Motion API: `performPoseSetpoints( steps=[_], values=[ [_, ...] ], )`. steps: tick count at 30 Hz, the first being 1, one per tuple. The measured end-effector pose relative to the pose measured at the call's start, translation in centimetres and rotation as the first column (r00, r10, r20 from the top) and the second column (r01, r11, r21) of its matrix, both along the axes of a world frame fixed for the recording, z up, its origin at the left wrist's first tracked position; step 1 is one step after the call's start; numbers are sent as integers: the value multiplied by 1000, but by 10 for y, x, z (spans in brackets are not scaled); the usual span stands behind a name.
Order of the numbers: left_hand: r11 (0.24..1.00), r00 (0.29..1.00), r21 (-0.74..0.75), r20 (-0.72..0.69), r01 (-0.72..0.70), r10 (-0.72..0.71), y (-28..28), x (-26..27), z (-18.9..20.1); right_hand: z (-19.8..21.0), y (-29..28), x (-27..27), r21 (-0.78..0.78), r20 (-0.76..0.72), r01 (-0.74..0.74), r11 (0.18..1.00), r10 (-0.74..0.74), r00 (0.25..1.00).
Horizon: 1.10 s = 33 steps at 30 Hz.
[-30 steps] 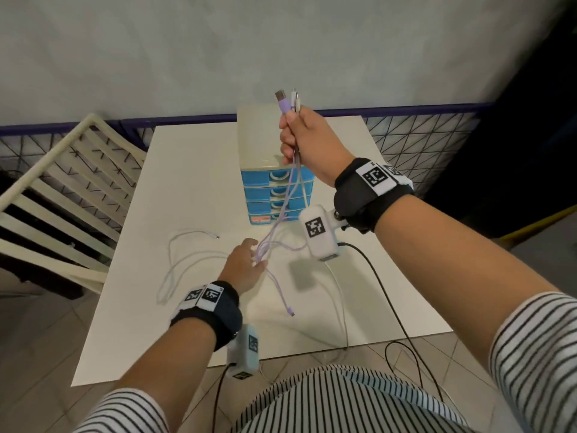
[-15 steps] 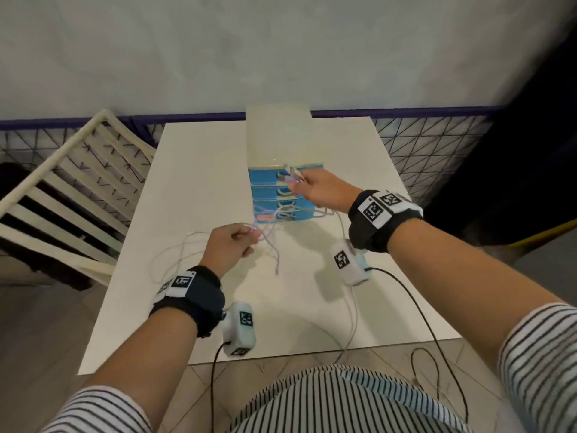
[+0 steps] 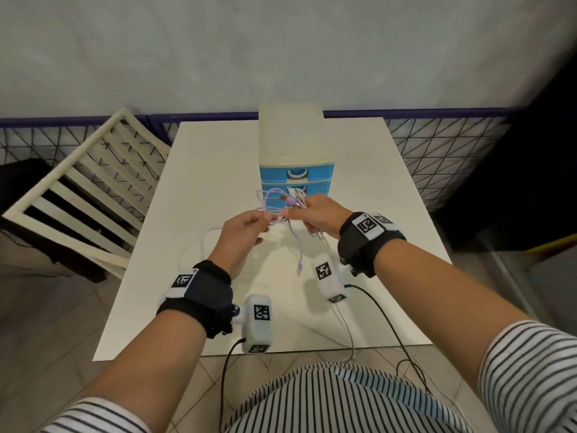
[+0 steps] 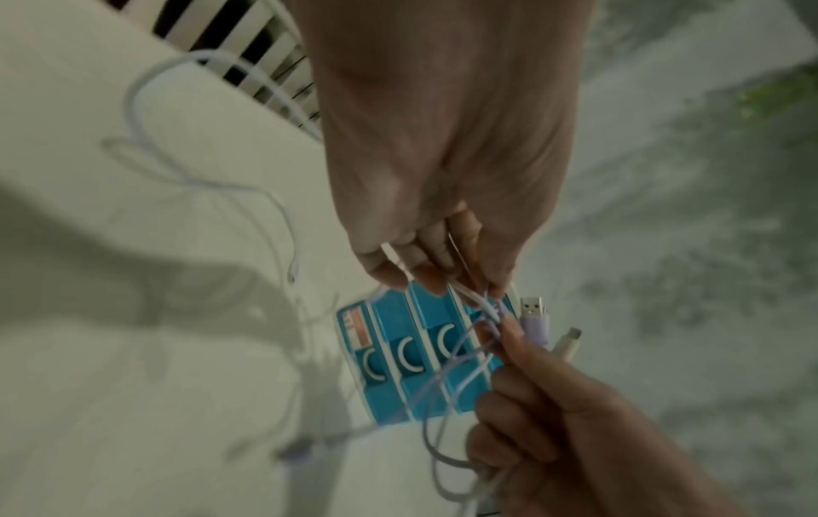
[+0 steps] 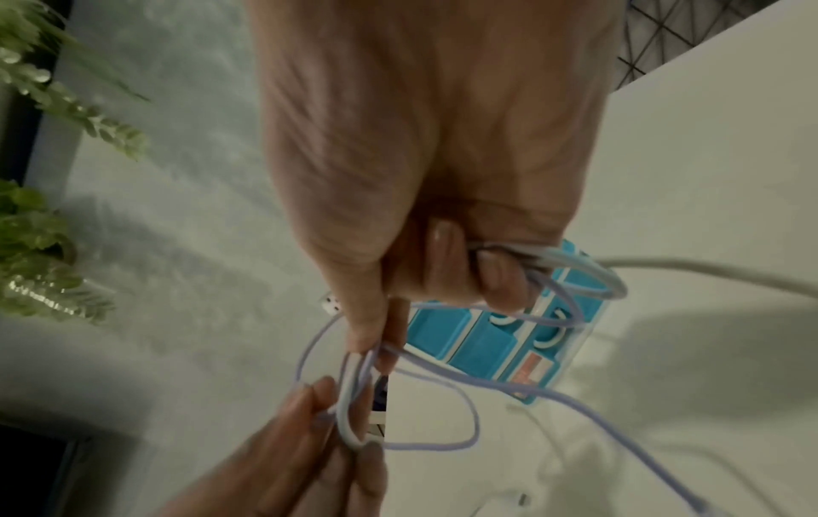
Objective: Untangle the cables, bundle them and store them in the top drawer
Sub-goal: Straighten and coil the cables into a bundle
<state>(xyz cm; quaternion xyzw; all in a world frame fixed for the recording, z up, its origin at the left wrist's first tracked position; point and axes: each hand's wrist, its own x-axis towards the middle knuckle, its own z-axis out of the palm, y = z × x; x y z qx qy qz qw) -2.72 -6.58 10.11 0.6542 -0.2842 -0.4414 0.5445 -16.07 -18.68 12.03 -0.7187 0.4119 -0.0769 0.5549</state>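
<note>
A purple cable (image 3: 293, 242) and a white cable (image 3: 193, 245) are tangled together above the white table (image 3: 218, 170). My right hand (image 3: 315, 214) grips both plug ends, the purple USB plug (image 4: 535, 323) and a white plug (image 4: 569, 344) sticking out of the fist. My left hand (image 3: 246, 229) pinches a folded loop (image 5: 350, 412) of both cables just left of the right hand. The purple cable's free end (image 3: 300, 268) hangs down to the table. The small drawer unit (image 3: 295, 170) with blue fronts stands just behind the hands, all drawers closed.
A cream slatted chair (image 3: 84, 185) stands at the table's left side. A dark wire fence (image 3: 437, 151) runs behind the table below a pale wall. Black sensor leads (image 3: 387, 320) trail from my wrists over the near table edge.
My right hand came down from high above the drawer unit to table level. My left hand rose and moved right to meet it, taking a loop of the cables.
</note>
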Motion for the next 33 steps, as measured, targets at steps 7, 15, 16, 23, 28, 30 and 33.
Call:
performPoseSetpoints(
  steps=[7, 15, 16, 23, 28, 30, 33],
  values=[
    [994, 912, -55, -406, -92, 62, 0, 2, 6, 5, -5, -6, -63, -47, -22, 998, 19, 999],
    [964, 740, 120, 621, 237, -259, 2, 0, 3, 6, -3, -8, -127, -163, -164, 978, 143, 976],
    [964, 702, 142, 662, 226, -262, 2, 1, 1, 7, -2, -8, -123, -159, -168, 978, 148, 976],
    [992, 886, 38, 456, -119, 89, 18, 33, -21, 8, -19, -35, -157, -209, -90, 983, 56, 976],
    [956, 961, 138, 142, -257, 238, 39, 54, -27, 3, -30, -56, -160, -239, -35, 987, -4, 971],
    [949, 960, 148, 78, -277, 268, 38, 51, -24, 1, -32, -54, -214, -259, -28, 976, -29, 965],
    [922, 931, 161, -46, -352, 363, 33, 45, -22, -2, -33, -51, -281, -287, -3, 960, -81, 955]
  ],
)
